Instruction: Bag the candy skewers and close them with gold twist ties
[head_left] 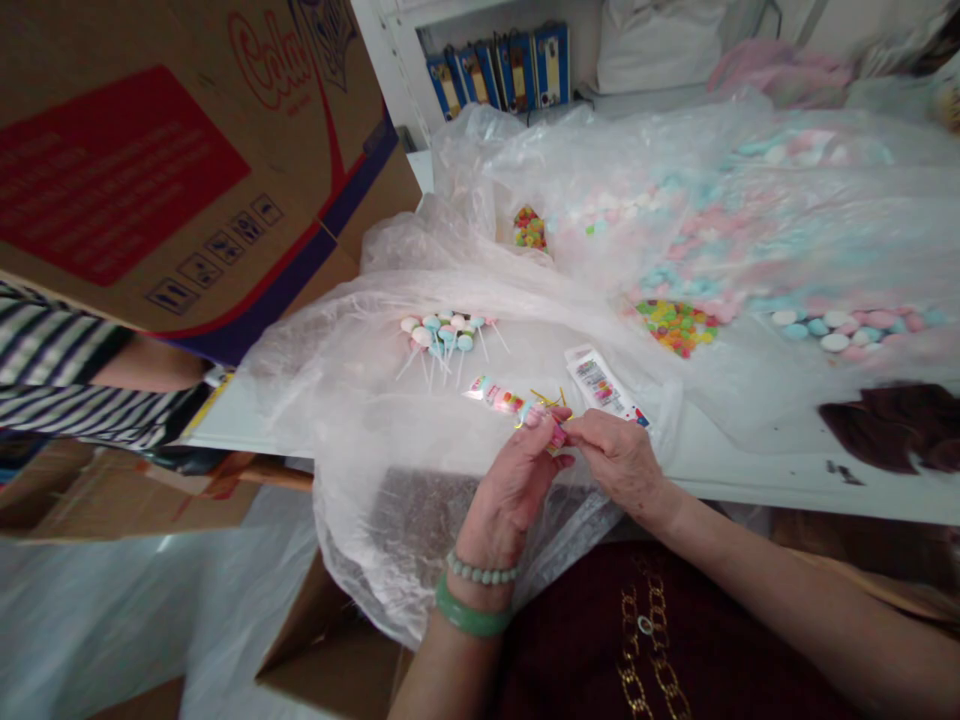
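while hands [514,490] pinch lolly [541,425], carton [150,170] reads calri

Green bangle [471,618], pale beaded bracelet [481,572], maroon top [570,640], seemingly gold-chain printed

The small item [541,425] pinched between the left hand [510,490] and right hand [619,460] is partly hidden by them, the carton [187,170] blocks part of the bench [750,490], a striped sleeve [52,365] is cut off by the picture's edge, and the sweets [705,265] under the plastic sheet [787,150] are blurred.
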